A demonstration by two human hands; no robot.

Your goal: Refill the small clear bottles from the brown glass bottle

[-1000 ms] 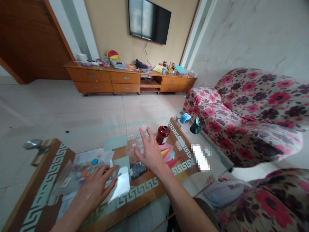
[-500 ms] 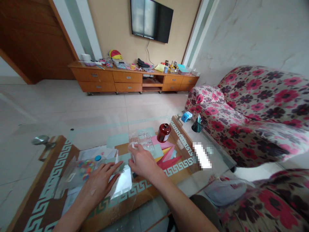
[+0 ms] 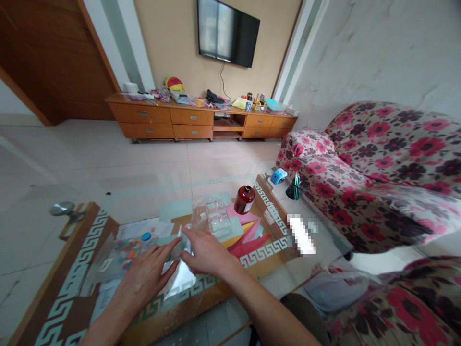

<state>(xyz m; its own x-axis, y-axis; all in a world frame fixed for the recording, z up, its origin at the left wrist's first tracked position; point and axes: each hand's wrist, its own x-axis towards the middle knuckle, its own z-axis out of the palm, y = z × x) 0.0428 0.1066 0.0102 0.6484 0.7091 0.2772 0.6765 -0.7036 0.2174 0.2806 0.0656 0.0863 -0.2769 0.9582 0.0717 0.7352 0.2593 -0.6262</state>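
Over the glass table (image 3: 230, 283), both my hands are close together. My left hand (image 3: 149, 269) has its fingers stretched out and its thumb apart; it is open beside a thin whitish strip (image 3: 179, 231). My right hand (image 3: 203, 251) bends its index finger and thumb around crinkled clear plastic (image 3: 188, 245), whose outline is hard to follow. Just beyond the right hand lies a clear box (image 3: 219, 222) with see-through wrapping (image 3: 200, 216) next to it. Left of my left hand rests a clear bag of colourful small pieces (image 3: 126, 252), with a blue cap (image 3: 146, 236) at its upper end.
A brown bottle (image 3: 245, 200) stands behind the clear box. Farther right are a blue tape dispenser (image 3: 278, 176) and a black holder with pencils (image 3: 295, 188). A flowered sofa (image 3: 382, 144) flanks the table; a low wooden cabinet (image 3: 194, 122) stands across the floor.
My right hand has moved left and nearer to me, away from the clear box, bringing its fingertips close to my left hand. More of the box now shows. My left hand has hardly moved.
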